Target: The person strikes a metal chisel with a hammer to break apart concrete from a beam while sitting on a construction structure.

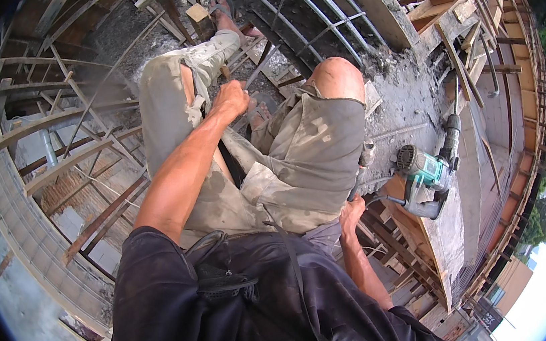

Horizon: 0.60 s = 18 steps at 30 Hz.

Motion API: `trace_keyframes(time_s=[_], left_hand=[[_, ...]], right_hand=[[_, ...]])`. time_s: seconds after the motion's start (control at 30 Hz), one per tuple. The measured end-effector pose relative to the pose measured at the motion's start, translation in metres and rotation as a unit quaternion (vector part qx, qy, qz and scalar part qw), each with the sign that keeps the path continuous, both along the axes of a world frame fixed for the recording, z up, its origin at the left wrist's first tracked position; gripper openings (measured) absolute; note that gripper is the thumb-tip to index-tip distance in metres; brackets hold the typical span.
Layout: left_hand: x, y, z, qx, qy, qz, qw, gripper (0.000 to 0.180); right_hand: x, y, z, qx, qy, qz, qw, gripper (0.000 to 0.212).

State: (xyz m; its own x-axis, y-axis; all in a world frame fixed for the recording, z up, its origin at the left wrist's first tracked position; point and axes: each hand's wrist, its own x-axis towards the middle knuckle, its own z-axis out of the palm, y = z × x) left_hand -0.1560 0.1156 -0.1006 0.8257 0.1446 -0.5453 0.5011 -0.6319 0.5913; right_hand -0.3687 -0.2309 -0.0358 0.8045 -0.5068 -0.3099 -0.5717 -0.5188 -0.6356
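The left hand's (231, 100) fingers are clamping a bar (255, 74) between the knees (340, 80); the right hand's (352, 213) are gripping a tool (360, 176) beside the hip. A drill (425, 173) is lying farther right. Seemingly, holding is the step; moving next probably calls for steady grips.

Reaches toward eleven o'clock with left hand (231, 101), curled closed; holds right hand (352, 213), also curled, at four o'clock.

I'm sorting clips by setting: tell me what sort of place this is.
Most likely a building site: exposed steel rebar, a teal rotary hammer and rough wooden planks show it.
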Motion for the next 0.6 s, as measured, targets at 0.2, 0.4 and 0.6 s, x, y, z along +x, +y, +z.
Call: trace_keyframes(time_s=[0.2,0.4,0.6], left_hand=[[0.009,-0.001,0.006,0.022,-0.048,0.012,0.999,0.029],[-0.002,-0.03,-0.003,-0.02,-0.01,-0.056,0.998,0.027],[-0.007,-0.02,0.005,-0.029,-0.02,-0.05,0.998,0.033]], right_hand=[[0.004,0.005,0.006,-0.006,-0.006,0.013,1.0,0.036],[-0.003,-0.003,-0.008,0.042,-0.027,-0.008,0.999,0.033],[-0.003,-0.003,-0.005,0.032,-0.008,-0.011,0.999,0.031]])
